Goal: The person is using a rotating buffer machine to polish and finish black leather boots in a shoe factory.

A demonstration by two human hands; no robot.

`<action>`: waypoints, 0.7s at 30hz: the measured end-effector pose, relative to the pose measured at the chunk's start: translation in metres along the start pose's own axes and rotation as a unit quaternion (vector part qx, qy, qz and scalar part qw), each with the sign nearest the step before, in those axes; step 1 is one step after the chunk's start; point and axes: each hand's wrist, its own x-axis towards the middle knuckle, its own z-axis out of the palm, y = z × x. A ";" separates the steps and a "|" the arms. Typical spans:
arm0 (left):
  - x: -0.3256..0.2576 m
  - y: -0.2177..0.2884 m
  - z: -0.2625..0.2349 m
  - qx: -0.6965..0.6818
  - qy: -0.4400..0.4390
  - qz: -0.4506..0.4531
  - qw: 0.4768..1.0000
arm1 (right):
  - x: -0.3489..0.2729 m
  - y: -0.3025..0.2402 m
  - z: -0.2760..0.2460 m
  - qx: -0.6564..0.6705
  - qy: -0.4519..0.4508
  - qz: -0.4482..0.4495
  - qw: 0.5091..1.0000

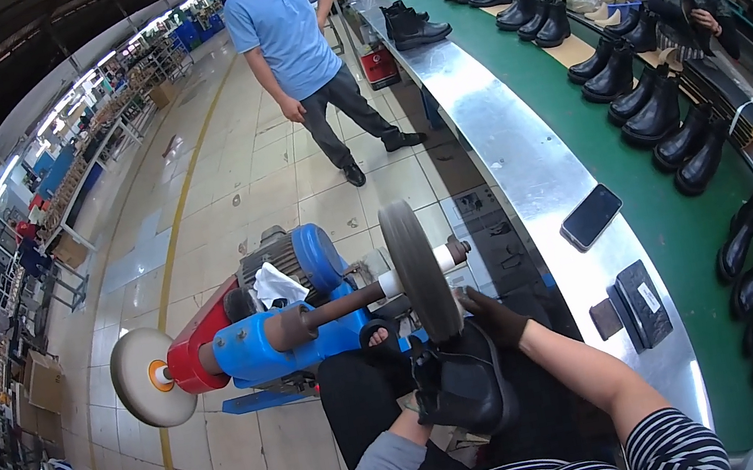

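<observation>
A black ankle boot (468,382) is held just below a dark buffing wheel (419,268), and its upper edge meets the wheel's lower rim. My left hand (416,417) reaches the boot from the left, its fingers mostly hidden behind the leather. On the right, my right hand (498,316) wears a dark glove and is closed at the boot's side, close to the wheel. The wheel sits on the shaft of a blue and red polishing machine (255,347). A pale buffing wheel (142,379) is on its far left end.
A metal-edged bench (524,159) curves along my right, with a phone (592,217) and a black case (644,305) on it. Rows of black boots (652,111) stand on its green belt (581,138). A person in a blue shirt (285,30) stands beyond the machine.
</observation>
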 end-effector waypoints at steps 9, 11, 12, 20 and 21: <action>0.014 -0.001 0.006 -0.050 0.035 0.029 0.998 | -0.001 -0.019 -0.010 0.066 0.028 -0.143 0.987; 0.014 0.008 0.004 -0.043 0.048 0.051 0.997 | 0.014 -0.016 -0.005 0.080 0.070 -0.113 0.988; 0.013 0.014 0.003 -0.045 0.056 0.065 0.995 | 0.022 -0.011 -0.001 -0.008 0.062 -0.179 0.982; -0.014 0.030 0.004 -0.066 0.116 0.141 0.981 | 0.026 0.000 0.022 0.037 -0.042 -0.061 0.997; -0.018 0.028 0.007 -0.073 0.119 0.142 0.980 | 0.012 -0.001 0.020 0.039 -0.093 -0.076 0.992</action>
